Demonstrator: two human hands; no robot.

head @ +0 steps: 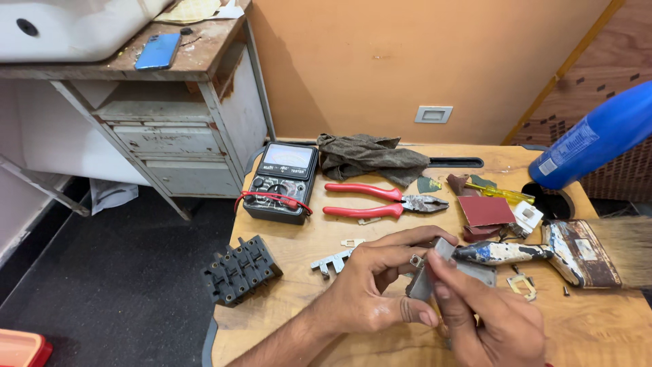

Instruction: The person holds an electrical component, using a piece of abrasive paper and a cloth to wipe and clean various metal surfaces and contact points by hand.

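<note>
Both hands – left hand [370, 292] and right hand [492, 323] – pinch a small grey metal part [435, 268] just above the wooden table [604, 319]. A paint-stained brush [543, 253] lies just beside it; red pliers [380, 200], a multimeter [282, 182], a black block [241, 270] and a rag [370, 158] lie further off. Behind stand an orange wall [407, 61] and an old desk [170, 122].

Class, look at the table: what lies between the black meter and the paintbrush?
The red-handled pliers lie between the black meter and the paintbrush, seen in the head view.

The right hand [499, 319] is cut off by the lower edge, and its fingers cover much of the small grey metal part [435, 268]. The blue bottle [598, 139] and paintbrush [577, 253] run past the right edge; the brush's bristles are blurred.
</note>
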